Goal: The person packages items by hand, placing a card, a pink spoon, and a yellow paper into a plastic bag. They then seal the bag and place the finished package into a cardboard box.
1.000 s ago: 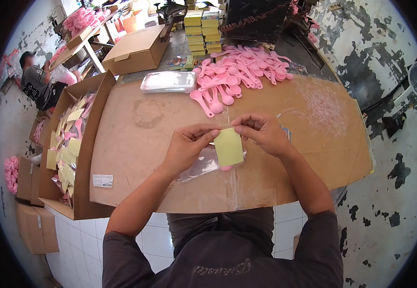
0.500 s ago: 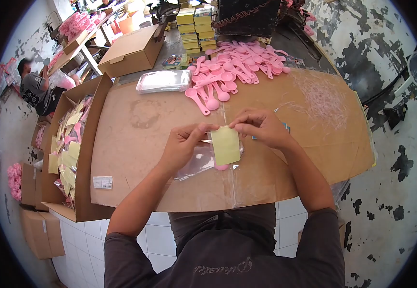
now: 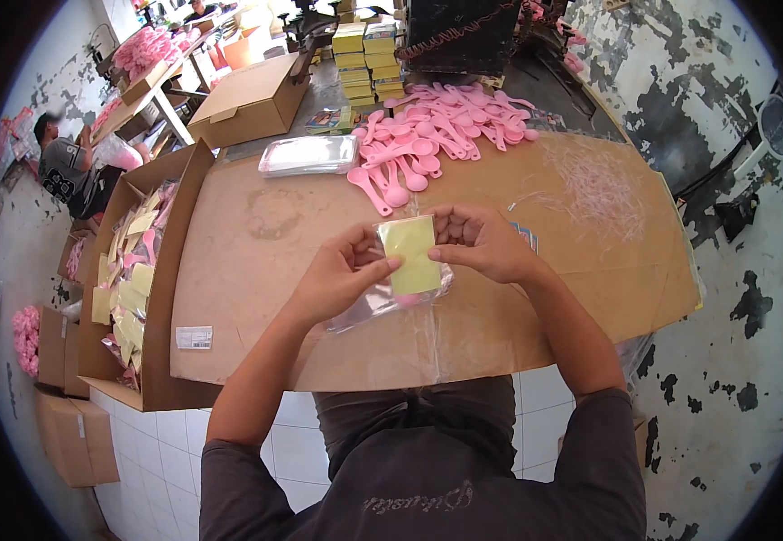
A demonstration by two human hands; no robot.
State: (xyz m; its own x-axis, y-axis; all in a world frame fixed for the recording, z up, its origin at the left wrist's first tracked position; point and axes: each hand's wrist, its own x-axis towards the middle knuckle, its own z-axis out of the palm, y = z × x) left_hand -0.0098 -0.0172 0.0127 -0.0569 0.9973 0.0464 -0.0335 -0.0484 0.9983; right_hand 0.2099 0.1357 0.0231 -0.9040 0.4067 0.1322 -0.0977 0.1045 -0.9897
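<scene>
A pale yellow card (image 3: 413, 248) is held up over the middle of the cardboard-covered table, with clear plastic film showing along its edge. My left hand (image 3: 354, 261) grips its left side, thumb on the front. On the opposite side, my right hand (image 3: 480, 245) pinches the card between thumb and fingers. Beneath, a clear plastic bag (image 3: 360, 308) lies on the cardboard. A bit of a pink spoon (image 3: 409, 300) peeks out below the card, the rest hidden behind it. Small printed cards (image 3: 527, 236) are partly covered by my right hand.
Beyond my hands lies a heap of pink spoons (image 3: 450, 122), beside a stack of clear bags (image 3: 308, 156). Yellow card stacks (image 3: 351, 65) stand farther back. At left, an open carton (image 3: 161, 361) holds filled packets. Plastic shreds (image 3: 599, 189) lie right. Another person (image 3: 67, 162) sits far left.
Both hands have slid from the card's top corners down to its sides. The card has shifted slightly up and left, and its top now tilts differently.
</scene>
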